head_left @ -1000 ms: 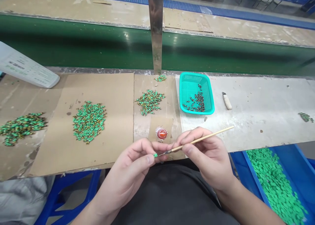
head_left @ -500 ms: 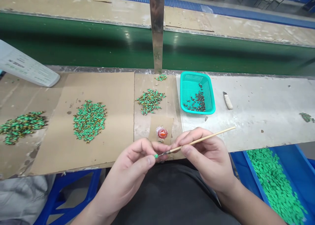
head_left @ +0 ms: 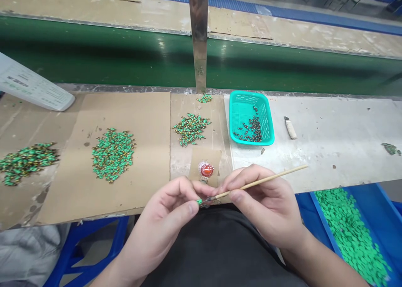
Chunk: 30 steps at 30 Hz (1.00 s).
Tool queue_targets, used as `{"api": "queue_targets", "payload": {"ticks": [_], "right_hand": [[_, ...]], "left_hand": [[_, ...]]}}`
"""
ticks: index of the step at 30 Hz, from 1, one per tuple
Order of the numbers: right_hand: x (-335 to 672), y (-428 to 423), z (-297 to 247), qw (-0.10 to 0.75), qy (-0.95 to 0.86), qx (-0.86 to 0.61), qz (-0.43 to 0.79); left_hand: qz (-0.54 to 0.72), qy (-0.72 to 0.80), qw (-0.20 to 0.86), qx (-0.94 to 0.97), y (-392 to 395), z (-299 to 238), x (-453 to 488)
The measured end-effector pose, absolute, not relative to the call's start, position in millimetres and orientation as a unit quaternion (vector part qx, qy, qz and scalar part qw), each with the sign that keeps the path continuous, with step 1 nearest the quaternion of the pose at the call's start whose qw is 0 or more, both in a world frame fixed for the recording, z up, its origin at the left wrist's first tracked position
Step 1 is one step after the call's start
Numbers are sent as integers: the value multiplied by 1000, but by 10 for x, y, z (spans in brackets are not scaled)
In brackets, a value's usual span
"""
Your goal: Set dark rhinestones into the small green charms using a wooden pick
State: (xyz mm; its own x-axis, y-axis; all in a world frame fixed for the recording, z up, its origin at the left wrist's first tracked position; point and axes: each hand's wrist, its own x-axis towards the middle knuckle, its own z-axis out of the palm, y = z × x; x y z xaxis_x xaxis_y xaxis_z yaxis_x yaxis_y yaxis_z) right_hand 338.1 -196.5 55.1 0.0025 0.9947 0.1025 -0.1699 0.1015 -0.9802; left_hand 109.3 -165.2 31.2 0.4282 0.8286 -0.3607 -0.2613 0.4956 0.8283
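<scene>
My left hand [head_left: 161, 222] pinches a tiny green piece [head_left: 199, 201] between thumb and forefinger. My right hand [head_left: 264, 203] grips a thin bamboo-handled brush [head_left: 260, 182], and its dark metal tip meets the green piece. Both hands nearly touch, just above the front edge of the cardboard. Behind them lies a red round cap [head_left: 207, 169] on a cardboard patch. Heaps of small green-and-gold pieces [head_left: 190, 129] lie on the cardboard sheets [head_left: 147, 195] to my left.
A teal plastic basket [head_left: 251, 118] holds dark pieces. A cream-handled utility knife [head_left: 290, 128] lies on the white bench. A blue bin [head_left: 348, 236] of flat green pieces sits low at right. A metal upright [head_left: 198, 35] stands behind, before a green conveyor.
The brush now lies flatter, its handle end swung further right. Both hands have shifted slightly, and the brush tip stays at the green piece.
</scene>
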Motion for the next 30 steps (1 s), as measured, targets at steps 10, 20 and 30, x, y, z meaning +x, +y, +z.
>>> {"api": "queue_targets", "payload": {"ticks": [10,20,30], "right_hand": [[3373,-1972,514,578,-476,-400,529],[3367,-1975,501,587,-449,-390,550],[3360,-1978,504,590,-446,-386,552]], "left_hand": [[360,373,777,358,-1647,346,1085],[362,357,787,349,-1660,319,1073],[361,358,785,354,-1672,309,1050]]}}
